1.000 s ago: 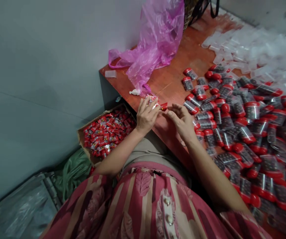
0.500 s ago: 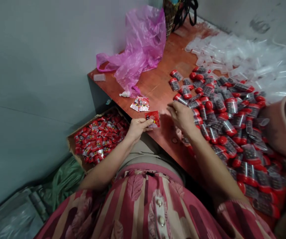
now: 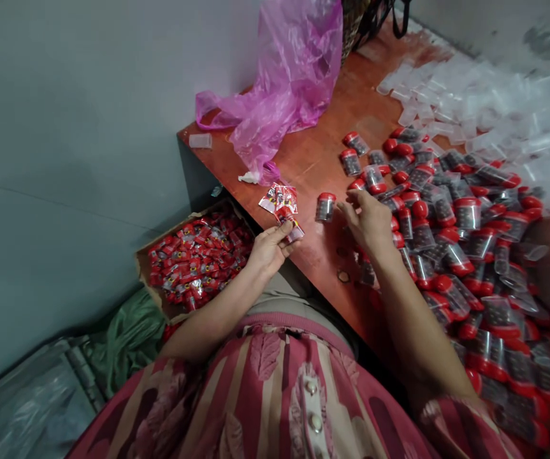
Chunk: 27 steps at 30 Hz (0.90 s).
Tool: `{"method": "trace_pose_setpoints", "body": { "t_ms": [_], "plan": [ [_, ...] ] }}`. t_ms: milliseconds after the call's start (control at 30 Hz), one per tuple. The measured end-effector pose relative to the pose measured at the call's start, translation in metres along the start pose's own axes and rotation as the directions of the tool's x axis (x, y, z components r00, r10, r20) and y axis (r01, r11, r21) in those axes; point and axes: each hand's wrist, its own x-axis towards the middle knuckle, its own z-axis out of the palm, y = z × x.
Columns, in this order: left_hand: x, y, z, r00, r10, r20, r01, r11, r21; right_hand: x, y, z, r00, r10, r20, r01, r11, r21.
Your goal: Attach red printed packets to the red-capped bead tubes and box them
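My left hand [image 3: 269,248] is closed, pinching a small red printed plastic packet [image 3: 294,231] by its edge over the table's near edge. Just beyond it, a couple of similar flat packets [image 3: 279,196] lie on the red-brown table top [image 3: 315,153]. A small clear container with a red end and dark contents [image 3: 325,208] stands between my hands. To its right hovers my right hand [image 3: 371,223], its fingers loosely curled and apart, with nothing seen in them. The right hand borders a large heap of such red-ended containers [image 3: 451,236].
A pink plastic bag [image 3: 294,76] lies at the back left, near a single clear cup [image 3: 201,141]. Empty clear containers [image 3: 475,108] are piled at the back right. Below the table edge, a cardboard box [image 3: 141,271] holds many filled red packets [image 3: 198,261].
A container now stands on the table between my hands. The packet in my left hand has tilted and moved close to the flat packets. My right hand has shifted right; the view has turned slightly.
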Motion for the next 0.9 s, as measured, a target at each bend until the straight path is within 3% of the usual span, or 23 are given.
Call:
{"method": "trace_pose_setpoints", "body": {
  "t_ms": [67,167,233,300,367,433,533,667,900],
  "plan": [
    [0.002,-0.001,0.000,1.000,-0.001,-0.006,0.000,0.998,-0.069,-0.003,-0.010,0.004,0.988,0.149,0.040,-0.144,0.985,-0.100],
    [0.004,-0.002,0.002,0.999,-0.014,-0.041,0.008,0.990,-0.143,0.000,-0.017,0.014,0.972,0.189,0.137,-0.168,0.974,-0.154],
    [0.005,-0.001,0.002,0.997,-0.021,-0.078,0.006,0.984,-0.180,0.000,-0.017,0.019,0.966,0.194,0.172,-0.190,0.981,-0.044],
    [0.005,0.001,0.002,0.994,-0.022,-0.108,-0.002,0.976,-0.220,-0.008,-0.018,0.021,0.957,0.209,0.200,-0.247,0.950,0.189],
    [0.005,0.003,0.002,0.992,-0.030,-0.119,-0.001,0.967,-0.256,-0.026,-0.023,0.019,0.946,0.239,0.218,-0.317,0.816,0.483],
    [0.006,0.004,0.004,0.993,-0.035,-0.112,0.002,0.958,-0.286,-0.050,-0.033,0.015,0.934,0.259,0.248,-0.357,0.606,0.711],
    [0.006,0.002,0.008,0.996,-0.024,-0.081,-0.003,0.950,-0.311,-0.081,-0.053,0.010,0.920,0.234,0.315,-0.389,0.443,0.808],
    [0.004,-0.004,0.016,1.000,0.008,-0.024,-0.015,0.955,-0.297,-0.093,-0.065,0.012,0.920,0.201,0.337,-0.392,0.429,0.814],
    [0.006,-0.004,0.021,1.000,0.025,0.008,-0.021,0.949,-0.314,-0.081,-0.051,0.012,0.931,0.192,0.310,-0.364,0.420,0.831]
  ]
}}
